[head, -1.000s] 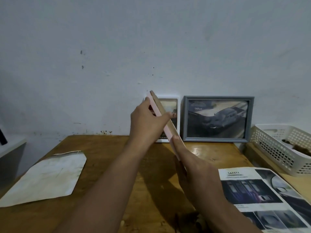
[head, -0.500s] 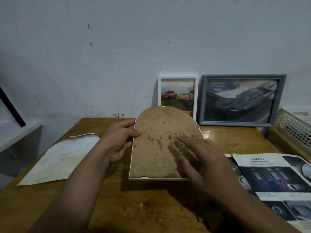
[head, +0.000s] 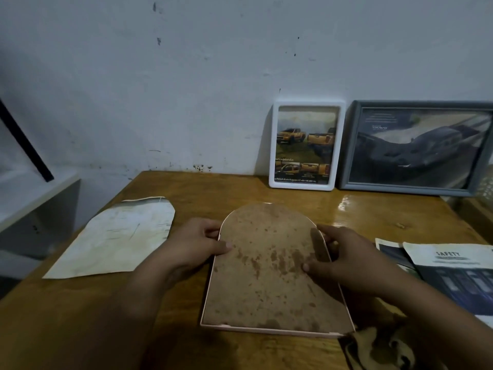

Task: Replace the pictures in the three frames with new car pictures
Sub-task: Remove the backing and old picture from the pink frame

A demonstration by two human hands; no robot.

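An arch-topped pink frame lies face down on the wooden table, showing its stained brown backing board. My left hand holds its left edge, thumb on the backing, fingers curled at the rim. My right hand grips the right edge, thumb pressing the backing. A white frame with a yellow-truck picture and a grey frame with a dark car picture lean on the wall behind. Car brochure pages lie at the right.
An arch-shaped stained paper lies on the table's left side. A crumpled brown cloth sits at the near right. A white shelf stands left of the table, and a basket's edge shows at the far right.
The frame, held edge-on in the air a second ago, has come down flat, face down, on the table. Both hands have moved to its side edges, and the view has tilted down.
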